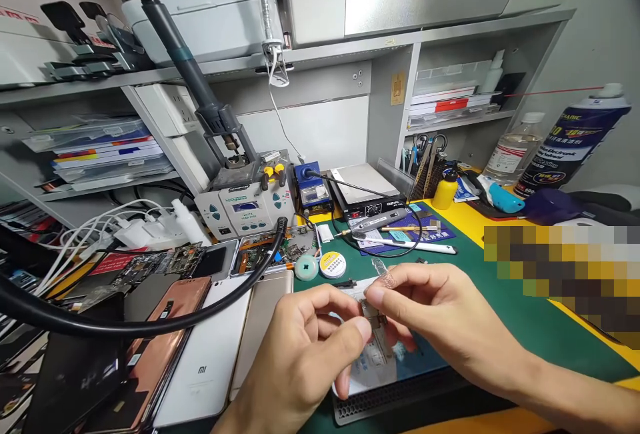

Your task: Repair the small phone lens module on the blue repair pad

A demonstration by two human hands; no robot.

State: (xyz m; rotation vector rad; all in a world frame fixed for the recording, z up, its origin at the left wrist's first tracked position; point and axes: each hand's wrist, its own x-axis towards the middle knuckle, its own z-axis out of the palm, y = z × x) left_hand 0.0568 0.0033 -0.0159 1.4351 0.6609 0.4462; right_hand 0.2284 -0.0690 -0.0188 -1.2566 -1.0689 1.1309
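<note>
Both my hands are close together over the middle of the mat, fingertips nearly meeting. My right hand [435, 304] pinches a clear, ribbed plastic piece [384, 274] that sticks up between thumb and index finger. My left hand [315, 347] has its fingers curled and its thumb pressed toward the index finger; what it grips is mostly hidden. A small metallic part [374, 314] shows between the two hands, and I cannot tell which of them holds it. Beneath them lies a flat white and blue panel [385, 364] on a black perforated holder [355, 413].
Several phones, including a white one [200, 361], lie at left under a thick black hose [165, 327]. Behind stand a soldering station [247, 207] and a heating plate [365, 187]. A round yellow-white tin [333, 263] and a white pen-like tool [420, 245] rest on the green mat [500, 314].
</note>
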